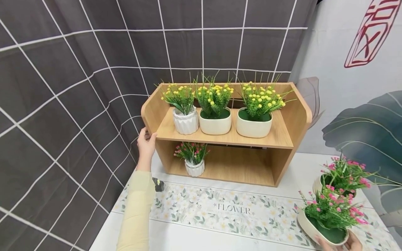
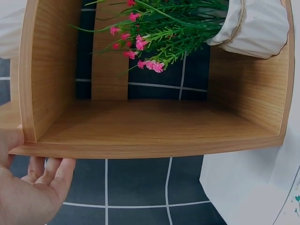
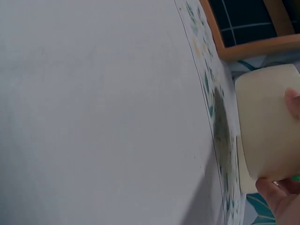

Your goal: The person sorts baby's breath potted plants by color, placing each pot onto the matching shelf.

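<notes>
My left hand (image 1: 146,145) grips the left side panel of a two-tier wooden shelf (image 1: 226,140), near its upper board. In the left wrist view the fingers (image 2: 61,176) lie against the panel's outer face, with the thumb over the edge. At the lower right, my right hand (image 1: 354,241) holds an oval cream flowerpot (image 1: 309,225) with pink artificial flowers (image 1: 334,209). This pot leans, and the right wrist view shows thumb and fingers on opposite sides of its wall (image 3: 265,122). Behind it stands another pink-flowered pot (image 1: 318,184).
On the upper board are a ribbed white pot (image 1: 186,122) and two oval cream pots (image 1: 215,126), all with yellow flowers. A white pot (image 1: 195,168) with pink flowers sits below, at left. A floral "FLOWER" runner (image 1: 232,209) crosses the white table; a small dark object (image 1: 158,185) lies near the sleeve.
</notes>
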`<state>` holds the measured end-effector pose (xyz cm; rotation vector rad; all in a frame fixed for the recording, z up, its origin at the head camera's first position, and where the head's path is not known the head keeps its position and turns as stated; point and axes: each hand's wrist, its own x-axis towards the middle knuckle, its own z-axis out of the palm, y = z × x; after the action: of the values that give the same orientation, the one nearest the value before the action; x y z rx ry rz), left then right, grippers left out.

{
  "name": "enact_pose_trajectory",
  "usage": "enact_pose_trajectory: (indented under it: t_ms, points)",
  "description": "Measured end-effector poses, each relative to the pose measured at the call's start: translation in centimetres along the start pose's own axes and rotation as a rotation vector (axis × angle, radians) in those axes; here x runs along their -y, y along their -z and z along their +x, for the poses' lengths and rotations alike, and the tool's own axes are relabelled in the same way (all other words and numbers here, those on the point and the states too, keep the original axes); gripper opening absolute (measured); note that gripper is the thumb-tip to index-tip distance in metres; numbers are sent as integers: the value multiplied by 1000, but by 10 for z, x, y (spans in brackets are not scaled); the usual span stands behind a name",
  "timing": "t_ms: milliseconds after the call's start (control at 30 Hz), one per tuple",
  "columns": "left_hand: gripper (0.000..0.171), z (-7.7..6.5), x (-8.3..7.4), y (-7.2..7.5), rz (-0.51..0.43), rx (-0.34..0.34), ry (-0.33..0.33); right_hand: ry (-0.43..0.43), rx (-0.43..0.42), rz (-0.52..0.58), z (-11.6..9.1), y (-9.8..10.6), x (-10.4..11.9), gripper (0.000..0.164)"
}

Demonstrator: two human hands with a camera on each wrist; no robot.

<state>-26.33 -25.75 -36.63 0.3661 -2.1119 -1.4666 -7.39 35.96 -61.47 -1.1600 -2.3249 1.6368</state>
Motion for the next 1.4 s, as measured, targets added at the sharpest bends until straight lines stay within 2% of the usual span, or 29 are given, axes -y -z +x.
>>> enact_pose_trajectory:
  t_ms: [33, 67, 133, 200, 267, 333, 367, 433, 567, 767, 1167, 1400]
  points:
    - [38, 0, 0, 0, 4, 0, -1, -14, -115, -52, -13, -13, 7, 113]
    - [38, 0, 0, 0, 6, 0, -1, -28, -123, -32, -24, -18, 15, 113]
    - [38, 0, 1, 0, 14, 0, 0, 4, -133, 38, -48, -28, 31, 110]
    - [38, 1, 1, 0, 19, 1, 3, 36, -97, 27, -61, -33, 44, 104]
    - [38, 1, 2, 0, 18, 3, 7, 95, -18, -2, -69, -36, 53, 96]
    - [38, 1, 2, 0, 15, 5, 8, 168, 62, -72, -74, -39, 61, 88]
    - [38, 2, 2, 0, 13, 5, 9, 211, 76, -108, -77, -41, 64, 87]
    - [38, 2, 3, 0, 8, 6, 12, 270, 90, -118, -84, -48, 70, 90]
    - [38, 2, 4, 0, 1, 7, 17, 291, 85, -96, -96, -64, 75, 104]
    - [38, 2, 4, 0, 2, 10, 20, 326, 135, -118, -102, -78, 86, 107]
    - [37, 5, 4, -2, -52, 0, 2, 534, 214, -86, -102, -107, 113, 101]
    - [37, 5, 6, -2, -72, -12, 1, 694, 247, -52, -96, -125, 121, 96]
